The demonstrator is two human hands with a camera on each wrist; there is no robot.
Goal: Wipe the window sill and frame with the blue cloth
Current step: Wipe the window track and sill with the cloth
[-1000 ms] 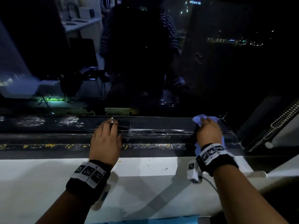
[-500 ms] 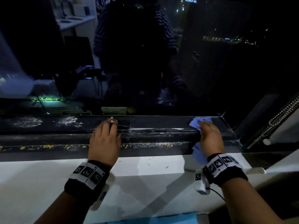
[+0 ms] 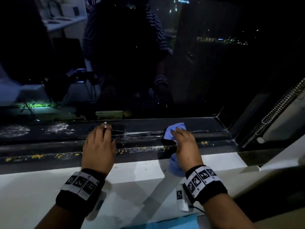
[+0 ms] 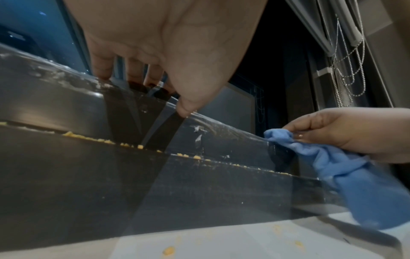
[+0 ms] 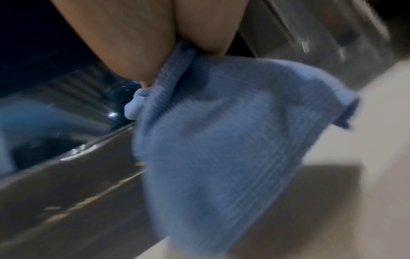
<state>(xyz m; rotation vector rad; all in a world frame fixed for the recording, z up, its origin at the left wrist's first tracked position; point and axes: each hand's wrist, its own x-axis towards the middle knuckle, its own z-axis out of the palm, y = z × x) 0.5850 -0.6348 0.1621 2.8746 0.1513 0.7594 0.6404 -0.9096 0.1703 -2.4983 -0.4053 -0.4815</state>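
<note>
Nearest me runs the white window sill (image 3: pixel 49 187), with a few yellow crumbs (image 4: pixel 169 250) loose on it and the tail of the blue cloth (image 3: pixel 175 167) draped over its far edge. Just beyond the sill lies the dark frame (image 3: pixel 41 156), stepped, its long axis running left to right across me — a line of the same yellow crumbs sits in its groove. My left hand (image 3: pixel 99 146) rests on the frame with fingers straight and slightly spread, tips planted on the upper step, holding nothing; it looks like a brace. My right hand (image 3: pixel 185 146) is to the right of it on the same frame, fingers curled round the bunched cloth and pressing its front fold against the upper ridge; the right wrist view is blurred, so I cannot tell how much of the cloth lies flat. Farther along that upper step, left of my left hand, white smears (image 3: pixel 57 128) remain, and behind the frame stands the dark glass (image 3: pixel 214 71). I judge the dirt lies mostly leftward along the frame's length, so the cloth hand is the farther one and must sweep left — my bracing hand sits in that path.
</note>
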